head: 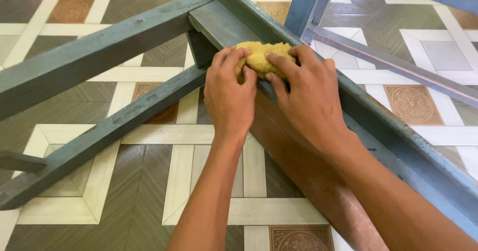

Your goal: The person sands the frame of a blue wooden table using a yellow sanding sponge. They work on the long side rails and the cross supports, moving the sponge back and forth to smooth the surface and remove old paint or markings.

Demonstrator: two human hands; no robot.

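A yellow-tan lump of soft putty-like material [261, 55] rests on the edge of a grey-blue painted wooden frame [378, 116]. My left hand [230, 94] grips its left end with thumb and fingers curled over it. My right hand [304, 92] presses on its right end, fingers spread across the top. Both hands sit side by side at the spot where a short cross piece [219, 27] meets the long rail. The underside of the lump is hidden.
Two grey-blue wooden legs [94, 52] slant off to the left, joined by a lower brace [104, 136]. A blue upright [306, 4] and a thin rail [398, 64] lie at the upper right. Below is a patterned tile floor [149, 191].
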